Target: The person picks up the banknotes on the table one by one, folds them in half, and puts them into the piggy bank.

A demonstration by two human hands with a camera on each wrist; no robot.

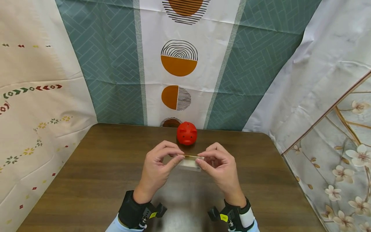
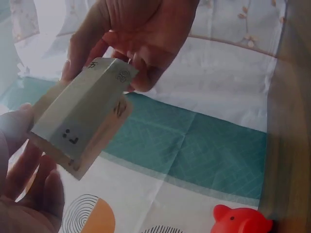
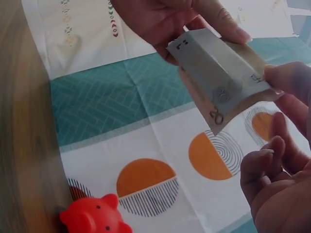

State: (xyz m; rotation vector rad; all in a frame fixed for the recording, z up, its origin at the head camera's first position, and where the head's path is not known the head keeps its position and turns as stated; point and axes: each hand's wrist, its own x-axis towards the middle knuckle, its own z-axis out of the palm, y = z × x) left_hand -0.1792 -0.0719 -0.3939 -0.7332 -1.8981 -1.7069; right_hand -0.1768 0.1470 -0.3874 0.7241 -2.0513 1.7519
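A folded banknote (image 1: pixel 189 163) with "20" printed on it is held up between both hands in front of the body. My left hand (image 1: pixel 158 167) pinches one end between thumb and fingers, and my right hand (image 1: pixel 221 166) pinches the other end the same way. In the left wrist view the banknote (image 2: pixel 90 104) shows a lengthwise crease, its lower layer hanging below the upper one. Seen from the right wrist, the banknote (image 3: pixel 214 63) is bent along its folds. Just beyond the hands, a red piggy bank (image 1: pixel 187 133) faces me, its slot visible on top.
The brown wooden table (image 1: pixel 95 180) extends to both sides of the hands. Along its far edge hangs a teal and white patterned curtain (image 1: pixel 116 64). Patterned cloths hang at the left (image 1: pixel 34 129) and right (image 1: pixel 324 145) sides.
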